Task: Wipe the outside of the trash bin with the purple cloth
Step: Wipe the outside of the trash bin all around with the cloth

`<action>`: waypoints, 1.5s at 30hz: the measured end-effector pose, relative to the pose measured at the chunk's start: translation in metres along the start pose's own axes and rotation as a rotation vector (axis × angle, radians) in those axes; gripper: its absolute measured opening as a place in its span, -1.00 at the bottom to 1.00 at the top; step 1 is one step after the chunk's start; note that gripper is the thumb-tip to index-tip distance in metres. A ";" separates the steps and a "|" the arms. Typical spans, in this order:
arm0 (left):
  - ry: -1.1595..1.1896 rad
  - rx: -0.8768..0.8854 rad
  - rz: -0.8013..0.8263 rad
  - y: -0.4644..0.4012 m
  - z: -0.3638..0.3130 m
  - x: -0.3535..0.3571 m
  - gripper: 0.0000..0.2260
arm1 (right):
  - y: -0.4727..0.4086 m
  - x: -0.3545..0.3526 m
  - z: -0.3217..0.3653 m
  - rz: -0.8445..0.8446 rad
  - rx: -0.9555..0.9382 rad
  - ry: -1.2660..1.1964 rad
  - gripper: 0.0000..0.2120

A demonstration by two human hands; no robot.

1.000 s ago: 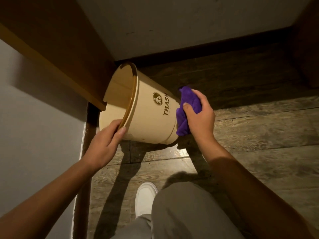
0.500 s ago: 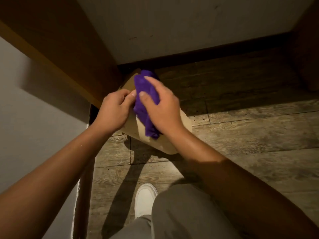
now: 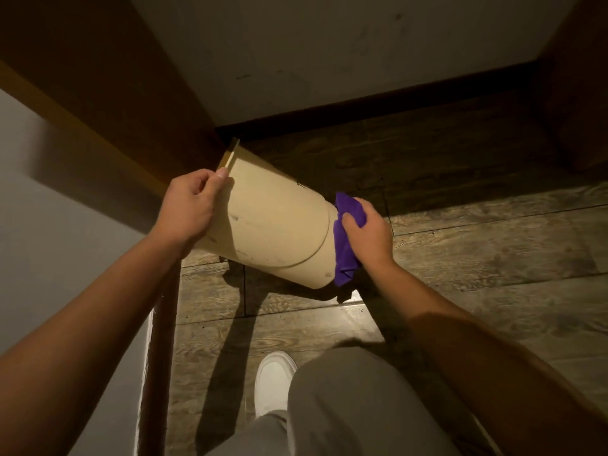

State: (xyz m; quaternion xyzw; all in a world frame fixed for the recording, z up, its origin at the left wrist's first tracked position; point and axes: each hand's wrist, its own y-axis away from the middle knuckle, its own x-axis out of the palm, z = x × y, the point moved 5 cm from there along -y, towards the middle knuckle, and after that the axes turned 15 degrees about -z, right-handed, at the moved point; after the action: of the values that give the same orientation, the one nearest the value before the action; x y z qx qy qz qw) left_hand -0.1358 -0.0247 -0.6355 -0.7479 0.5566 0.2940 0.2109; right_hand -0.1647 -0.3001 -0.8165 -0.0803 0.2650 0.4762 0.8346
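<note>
The cream plastic trash bin (image 3: 273,225) is tipped on its side above the wooden floor, its rim pointing up-left toward the wooden cabinet and its base pointing right. My left hand (image 3: 189,205) grips the bin's side near the rim. My right hand (image 3: 370,236) holds the bunched purple cloth (image 3: 345,238) pressed against the bin's base end. The "TRASH" label is turned out of sight; small dark marks dot the visible side.
A wooden cabinet panel (image 3: 108,103) overhangs at the left, close to the bin's rim. A white wall with a dark baseboard (image 3: 378,106) runs behind. My white shoe (image 3: 273,383) and grey trouser knee (image 3: 355,403) are just below the bin. Wood plank floor (image 3: 493,251) stretches to the right.
The bin has been turned, so a plain side faces me instead of the label. My right hand swept the cloth from the bin's upper side back to its base end.
</note>
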 end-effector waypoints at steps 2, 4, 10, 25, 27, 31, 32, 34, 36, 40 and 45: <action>-0.023 0.039 0.004 -0.004 -0.007 0.003 -0.76 | -0.010 -0.011 0.012 -0.039 -0.091 0.127 -0.53; -0.039 0.058 0.021 -0.006 -0.015 0.007 -0.78 | -0.014 -0.026 0.031 -0.111 -0.135 0.109 -0.51; -0.040 0.041 0.031 -0.016 -0.029 0.023 -0.73 | 0.033 0.000 0.111 -0.008 -0.437 -0.130 -0.52; -0.175 0.150 -0.051 -0.020 -0.025 0.021 -0.73 | 0.000 -0.038 0.037 -0.192 -0.264 0.073 -0.52; -0.188 0.151 -0.047 -0.022 -0.027 0.024 -0.72 | 0.013 -0.034 0.066 -0.168 -0.361 -0.038 -0.51; -0.155 0.064 -0.054 -0.027 -0.021 0.023 -0.73 | 0.064 -0.011 0.065 -0.093 -0.612 0.116 -0.48; -0.152 0.053 -0.060 -0.029 -0.018 0.021 -0.74 | 0.067 -0.011 0.051 -0.106 -0.615 0.145 -0.48; -0.149 0.041 -0.079 -0.032 -0.014 0.019 -0.73 | 0.058 -0.016 0.020 -0.126 -0.484 0.194 -0.49; -0.146 0.019 -0.091 -0.034 -0.013 0.017 -0.72 | 0.040 -0.024 -0.006 -0.133 -0.301 0.274 -0.49; -0.119 0.008 -0.060 -0.028 -0.017 0.020 -0.73 | 0.008 -0.050 -0.003 -0.233 -0.200 0.207 -0.46; -0.030 0.155 -0.049 -0.016 -0.038 0.023 -0.62 | 0.015 -0.034 0.083 -0.237 -0.412 -0.033 -0.51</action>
State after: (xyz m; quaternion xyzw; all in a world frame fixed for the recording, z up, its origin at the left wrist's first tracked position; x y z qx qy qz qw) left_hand -0.1079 -0.0605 -0.6227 -0.7384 0.5558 0.2560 0.2834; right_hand -0.1609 -0.2853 -0.7270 -0.2717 0.1374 0.4202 0.8549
